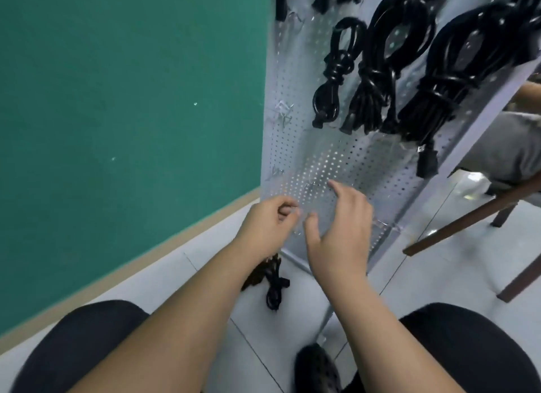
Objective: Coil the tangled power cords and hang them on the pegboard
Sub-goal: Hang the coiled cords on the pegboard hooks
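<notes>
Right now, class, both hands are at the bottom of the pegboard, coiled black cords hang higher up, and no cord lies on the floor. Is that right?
No: the head view shows one black cord lying on the floor below the pegboard. The left hand and right hand are at its bottom, and coiled cords hang higher up.

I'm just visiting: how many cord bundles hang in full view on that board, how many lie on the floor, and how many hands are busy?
Coiled cords hanging in full view on the pegboard: 3
Cord heap on the floor: 1
Hands, left hand and right hand: 2
Total: 6
More cords at the top edge are cut off, not counted.
</notes>
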A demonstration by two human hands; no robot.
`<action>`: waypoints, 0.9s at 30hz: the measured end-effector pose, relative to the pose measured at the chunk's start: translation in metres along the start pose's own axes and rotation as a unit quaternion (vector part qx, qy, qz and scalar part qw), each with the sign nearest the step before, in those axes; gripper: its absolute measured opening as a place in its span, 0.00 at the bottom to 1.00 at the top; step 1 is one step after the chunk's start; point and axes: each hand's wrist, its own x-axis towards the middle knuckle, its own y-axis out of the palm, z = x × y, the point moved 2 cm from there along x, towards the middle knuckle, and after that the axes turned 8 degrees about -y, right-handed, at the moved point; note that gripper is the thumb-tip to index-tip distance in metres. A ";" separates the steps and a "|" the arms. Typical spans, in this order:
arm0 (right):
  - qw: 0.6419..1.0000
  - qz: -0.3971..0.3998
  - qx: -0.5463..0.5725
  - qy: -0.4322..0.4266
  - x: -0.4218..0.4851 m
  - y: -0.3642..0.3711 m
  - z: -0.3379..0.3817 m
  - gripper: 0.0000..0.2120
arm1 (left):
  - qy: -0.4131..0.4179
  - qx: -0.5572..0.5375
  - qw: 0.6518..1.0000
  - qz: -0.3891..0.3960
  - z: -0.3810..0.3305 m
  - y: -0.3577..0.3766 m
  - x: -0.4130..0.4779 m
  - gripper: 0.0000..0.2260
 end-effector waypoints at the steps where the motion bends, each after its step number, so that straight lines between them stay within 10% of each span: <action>1: 0.999 0.045 -0.007 0.015 -0.005 0.017 -0.004 0.25 | -0.032 0.019 0.999 0.002 0.024 -0.002 0.000 0.08; 11: 0.861 0.447 -0.050 0.236 -0.071 0.164 -0.097 0.28 | -0.262 0.149 0.949 0.087 0.196 0.008 -0.009 0.14; 27: 0.784 0.556 -0.072 0.266 -0.112 0.308 -0.210 0.31 | -0.330 0.117 0.919 0.181 0.309 0.072 0.033 0.18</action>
